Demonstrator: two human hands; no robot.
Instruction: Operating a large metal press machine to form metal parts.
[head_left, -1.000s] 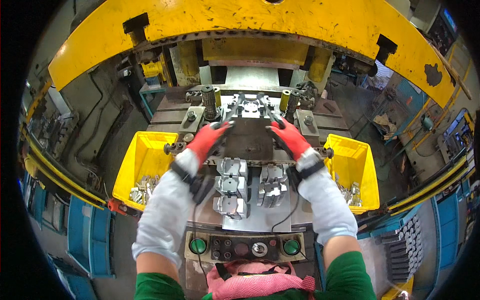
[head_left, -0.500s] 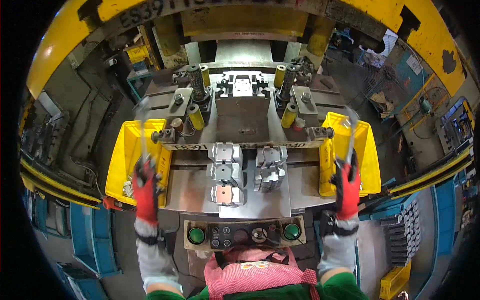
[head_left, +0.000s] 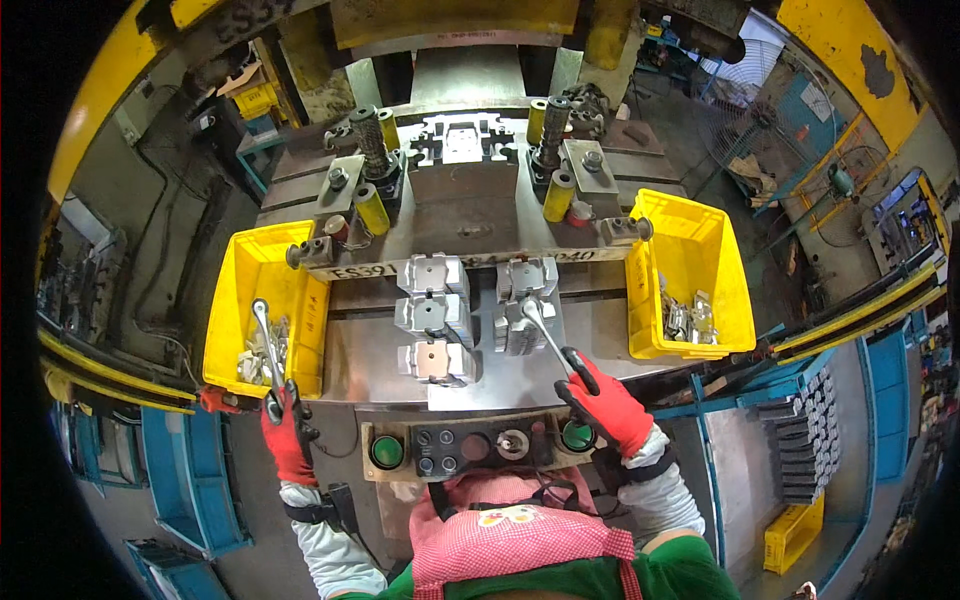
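red gloves on both my hands, each closed around a long metal pick tool. my left hand [head_left: 287, 437] grips the left pick [head_left: 266, 345], whose tip hangs over the left yellow bin [head_left: 228, 300] just ahead of it. my right hand [head_left: 603, 404] grips the right pick [head_left: 546, 335], whose tip touches or sits just above the right stack of metal blanks [head_left: 527, 305] on the press bed [head_left: 375, 360] ahead of that hand.

i judge this as the pick-up step: the die [head_left: 462, 140], far ahead of both hands, looks clear, with no hand near it. the next move seems to call for hooking one blank cleanly, without dragging its neighbours.

counting: two picks, one per hand. two yellow bins, the right yellow bin [head_left: 720, 270] out past my right hand, both holding small metal parts. blanks lie between my hands in two columns, three groups in the left column [head_left: 434, 318]; the right column reads as two or three, i cannot tell. two green buttons [head_left: 387, 451] sit on the panel, one close beside each hand.
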